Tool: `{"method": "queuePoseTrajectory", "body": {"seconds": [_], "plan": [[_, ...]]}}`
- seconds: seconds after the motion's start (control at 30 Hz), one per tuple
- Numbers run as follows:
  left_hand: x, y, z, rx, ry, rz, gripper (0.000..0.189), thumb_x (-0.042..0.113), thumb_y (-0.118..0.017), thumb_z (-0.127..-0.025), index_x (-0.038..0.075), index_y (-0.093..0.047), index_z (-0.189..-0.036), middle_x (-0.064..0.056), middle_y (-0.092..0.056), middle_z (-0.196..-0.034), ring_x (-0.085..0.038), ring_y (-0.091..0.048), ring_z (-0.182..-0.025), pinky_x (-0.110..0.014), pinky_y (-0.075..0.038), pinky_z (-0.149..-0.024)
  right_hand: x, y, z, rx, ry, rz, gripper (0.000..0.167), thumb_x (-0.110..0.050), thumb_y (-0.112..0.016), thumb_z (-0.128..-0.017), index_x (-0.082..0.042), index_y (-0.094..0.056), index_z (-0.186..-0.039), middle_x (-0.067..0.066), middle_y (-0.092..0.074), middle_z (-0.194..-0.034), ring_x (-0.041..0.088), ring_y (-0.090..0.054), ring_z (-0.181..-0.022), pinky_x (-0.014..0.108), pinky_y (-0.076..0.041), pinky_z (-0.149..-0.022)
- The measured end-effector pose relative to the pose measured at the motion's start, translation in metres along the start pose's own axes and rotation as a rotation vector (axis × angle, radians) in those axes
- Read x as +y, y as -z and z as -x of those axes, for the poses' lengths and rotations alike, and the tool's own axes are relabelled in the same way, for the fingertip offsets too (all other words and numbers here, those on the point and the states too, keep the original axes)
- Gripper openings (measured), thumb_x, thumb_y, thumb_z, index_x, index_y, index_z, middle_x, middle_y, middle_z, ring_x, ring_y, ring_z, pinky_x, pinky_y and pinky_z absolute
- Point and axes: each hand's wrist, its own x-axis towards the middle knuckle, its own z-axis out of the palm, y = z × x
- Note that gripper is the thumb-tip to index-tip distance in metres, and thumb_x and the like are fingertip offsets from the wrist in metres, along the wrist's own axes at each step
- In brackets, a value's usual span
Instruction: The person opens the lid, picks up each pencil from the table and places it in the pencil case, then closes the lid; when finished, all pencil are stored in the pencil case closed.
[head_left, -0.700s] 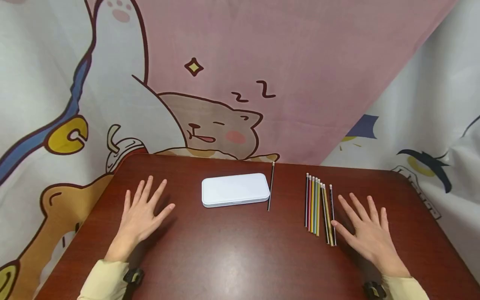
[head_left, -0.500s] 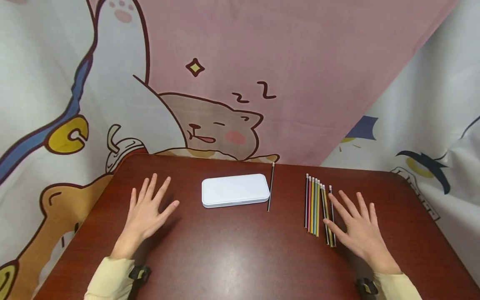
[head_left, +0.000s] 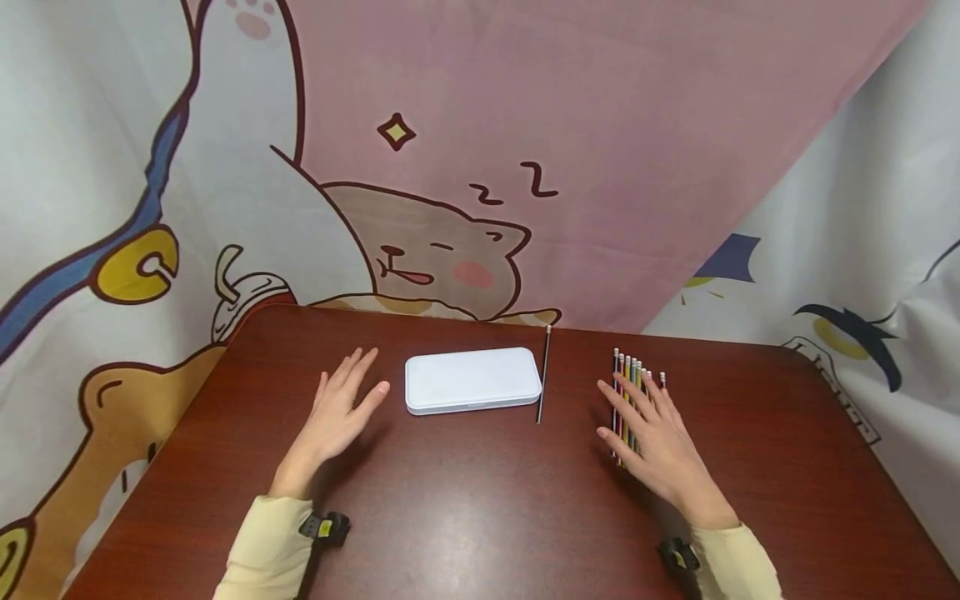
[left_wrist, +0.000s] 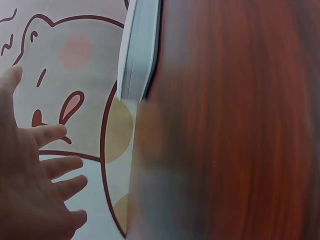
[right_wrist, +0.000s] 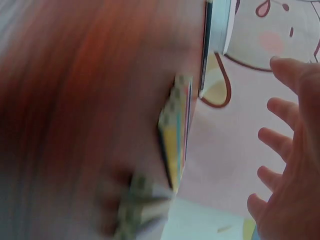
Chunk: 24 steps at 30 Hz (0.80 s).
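A white flat case [head_left: 472, 380], its lid down, lies at the middle of the table. My left hand [head_left: 337, 417] hovers to the left of it with fingers spread and nothing held. Along the case's right end lies a single dark pencil [head_left: 544, 375] with a white tip. Several pencils [head_left: 626, 364] in various colours lie side by side farther right. Over them hangs my right hand [head_left: 663, 450], fingers extended, hiding much of their length. In the right wrist view, the pencils [right_wrist: 172, 130] appear apart from that hand's fingers [right_wrist: 275, 142].
The dark red-brown table [head_left: 465, 508] reaches back to a cloth backdrop [head_left: 600, 167] printed with cartoon animals. Both wrists carry a black strapped device, such as the one on the left wrist [head_left: 326, 528].
My left hand has moved right, closer to the white case. My right hand has swung left from beside the pencils to above them. Case and pencils stay put.
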Motion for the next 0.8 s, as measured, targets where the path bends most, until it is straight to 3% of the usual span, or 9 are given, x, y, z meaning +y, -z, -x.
{"method": "queuePoseTrajectory", "body": {"seconds": [0.17,0.4,0.8], "plan": [[0.007,-0.012,-0.009,-0.043,-0.01,0.117,0.061,0.038,-0.047,-0.101,0.005,-0.033,-0.149,-0.025,-0.027,-0.152,-0.042,-0.022,-0.14,-0.064,-0.006,-0.109,-0.019,-0.01,-0.012,-0.022,0.022,-0.012,0.06,-0.036,-0.061,-0.094,-0.018,-0.041,-0.148,0.012,-0.036,-0.15,0.038,-0.017,-0.142,0.057,-0.01,-0.113],[0.015,-0.025,-0.019,-0.08,0.024,0.335,0.057,0.035,-0.047,-0.102,0.003,-0.035,-0.148,-0.025,-0.024,-0.153,-0.038,-0.021,-0.141,-0.058,-0.018,-0.111,-0.044,-0.021,-0.028,-0.032,0.057,-0.054,0.058,-0.034,-0.062,-0.093,-0.015,-0.046,-0.145,0.012,-0.04,-0.148,0.037,-0.022,-0.141,0.06,-0.019,-0.109],[0.004,-0.048,-0.025,-0.204,0.001,0.351,0.08,0.028,-0.069,-0.089,0.007,-0.025,-0.152,-0.028,-0.006,-0.156,-0.044,-0.014,-0.141,-0.061,-0.018,-0.109,-0.075,-0.04,-0.05,-0.042,0.111,-0.105,0.057,-0.035,-0.061,-0.095,-0.012,-0.045,-0.145,0.014,-0.044,-0.145,0.036,-0.029,-0.138,0.056,-0.022,-0.11]]}}
